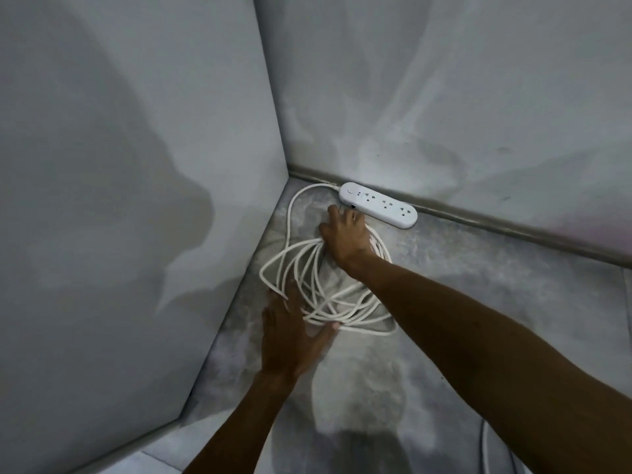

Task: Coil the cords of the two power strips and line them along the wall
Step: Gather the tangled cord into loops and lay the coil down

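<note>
Room corner: two plain grey walls, the left wall (136,165) and the back wall (478,97), meet over a mottled grey floor (444,285). A dark baseboard (513,230) runs along the foot of the back wall. Lighting is dim, with soft shadows on both walls. A white power strip (378,204) lies flat on the floor, sockets up, touching or just beside the baseboard near the corner. Its long axis runs parallel to the back wall, and the switch end points toward the corner. Its cord (342,318) leaves that corner end, sweeps out in one wide arc beside the left wall, then gathers into a loose, uneven coil on the floor in front of the strip. The left hand (290,333) lies flat with fingers straight and spread, pressing on the near left edge of the coil and gripping nothing. The right hand (345,241) rests on the far side of the coil, fingers extended toward the strip with the tips just short of its near edge. Strands bunch under its palm; no grip is visible. A second pale cable (485,449) shows at the lower right edge, well apart from the coil.
</note>
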Motion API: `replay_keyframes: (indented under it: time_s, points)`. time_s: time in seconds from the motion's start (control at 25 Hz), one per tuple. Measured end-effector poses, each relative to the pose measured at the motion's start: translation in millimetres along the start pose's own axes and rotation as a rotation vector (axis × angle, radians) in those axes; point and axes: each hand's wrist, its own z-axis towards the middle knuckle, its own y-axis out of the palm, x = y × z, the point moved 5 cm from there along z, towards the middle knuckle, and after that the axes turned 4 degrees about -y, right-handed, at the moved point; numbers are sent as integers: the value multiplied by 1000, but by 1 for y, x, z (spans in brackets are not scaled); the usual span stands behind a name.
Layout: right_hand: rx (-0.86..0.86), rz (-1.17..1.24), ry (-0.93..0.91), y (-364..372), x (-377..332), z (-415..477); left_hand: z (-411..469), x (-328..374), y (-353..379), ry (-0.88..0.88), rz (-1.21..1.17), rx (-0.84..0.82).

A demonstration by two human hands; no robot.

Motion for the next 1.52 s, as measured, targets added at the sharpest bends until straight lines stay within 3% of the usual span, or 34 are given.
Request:
replay_keyframes:
  time_s: [0.16, 0.28, 0.36, 0.44, 0.56, 0.64, 0.8, 0.92, 1.12, 1.52]
  points:
    - [-83, 245, 18, -5, -3, 21, -7, 7, 14, 14, 71, 9]
    - [-178, 525, -194, -36, 8, 29, -5, 19, 17, -43, 243, 25]
    - [-40, 509, -168, -52, 25, 12, -2, 24, 16, -147, 361, -56]
    - [153, 567, 36, -48, 38, -35, -7, 30, 8, -166, 350, -49]
    - [219, 694, 259, -20, 32, -107, -14, 46, -18, 80, 251, 172]
    - [224, 681, 342, -8, 23, -129, 2, 52, -28, 315, 244, 215]
    - [77, 638, 488, 15, -5, -141, 60, 51, -34, 599, 487, 48]
    - [-54, 635, 518, 46, -18, -141, 73, 23, -20, 642, 679, -86]
    - [29, 539, 424, 53, -2, -112, 71, 1, -14, 588, 555, -48]
    - [28, 396, -32, 53, 42, -42, 54, 1, 11, 403, 462, 33]
